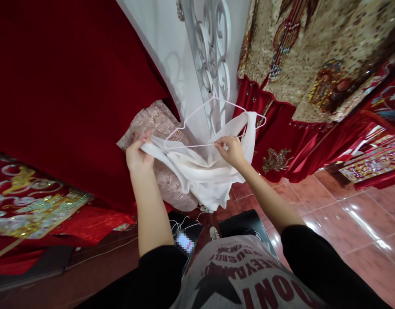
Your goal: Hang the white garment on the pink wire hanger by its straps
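Note:
A thin pale pink clothes hanger (197, 110) hangs in front of a white scrollwork metal stand; what its hook rests on is hard to make out. One strap of a white sleeveless garment (210, 175) is looped over the hanger's right arm, and its body sags below. My left hand (140, 152) is closed on the garment's other strap, to the left of the hanger's left end. With thumb and fingers pinched, my right hand (230, 150) grips the hanger's lower bar near its middle.
A pinkish lace cloth (171, 184) hangs behind the garment. Red drapery (71, 86) stands at left, embroidered red and gold costumes (300, 64) at right. Below are a lit phone (185, 243) with white cables, a dark seat (245, 223) and a tiled floor (329, 206).

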A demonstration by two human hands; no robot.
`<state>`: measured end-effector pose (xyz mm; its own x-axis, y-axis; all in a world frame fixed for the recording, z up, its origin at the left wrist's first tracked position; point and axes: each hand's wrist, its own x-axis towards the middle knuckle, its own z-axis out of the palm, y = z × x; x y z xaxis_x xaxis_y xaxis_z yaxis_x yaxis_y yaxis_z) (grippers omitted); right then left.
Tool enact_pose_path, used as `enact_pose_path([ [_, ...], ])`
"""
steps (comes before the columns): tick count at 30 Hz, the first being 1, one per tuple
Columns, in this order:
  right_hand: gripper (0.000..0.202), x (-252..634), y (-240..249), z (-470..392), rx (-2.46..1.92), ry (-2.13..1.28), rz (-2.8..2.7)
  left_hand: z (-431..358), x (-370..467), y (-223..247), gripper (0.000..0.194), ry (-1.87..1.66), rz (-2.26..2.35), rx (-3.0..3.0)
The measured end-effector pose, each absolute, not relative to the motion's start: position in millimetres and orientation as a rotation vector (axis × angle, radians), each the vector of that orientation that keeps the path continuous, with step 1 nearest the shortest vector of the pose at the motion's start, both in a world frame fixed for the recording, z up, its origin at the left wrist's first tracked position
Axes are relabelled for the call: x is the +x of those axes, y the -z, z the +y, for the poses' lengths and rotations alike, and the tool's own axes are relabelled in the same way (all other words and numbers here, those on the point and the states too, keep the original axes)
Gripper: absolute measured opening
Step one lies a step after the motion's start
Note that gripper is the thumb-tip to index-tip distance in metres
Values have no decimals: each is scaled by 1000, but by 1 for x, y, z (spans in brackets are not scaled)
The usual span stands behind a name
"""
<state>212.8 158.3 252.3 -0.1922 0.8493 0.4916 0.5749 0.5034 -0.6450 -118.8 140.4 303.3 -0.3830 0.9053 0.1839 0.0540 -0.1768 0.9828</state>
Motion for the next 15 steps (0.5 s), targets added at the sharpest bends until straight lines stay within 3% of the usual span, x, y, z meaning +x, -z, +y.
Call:
enact_pose_path([
  [3, 19, 210, -252, 154, -1066, -512, -1894, 111, -109, -280, 24, -1672, 1410, 1062],
  [8, 34, 196, -253, 151, -999, -609, -1860, 70, -44, -270, 60, -1479, 1229, 1107],
  [10, 39, 192, -253, 150, -1009, -579, -1826, 68, -16, -273, 66, -1451, 1194, 1143],
  [15, 36, 195, -251, 142, -868, -602, -1796, 78, 33, -277, 45, -1553, 1140, 1104],
])
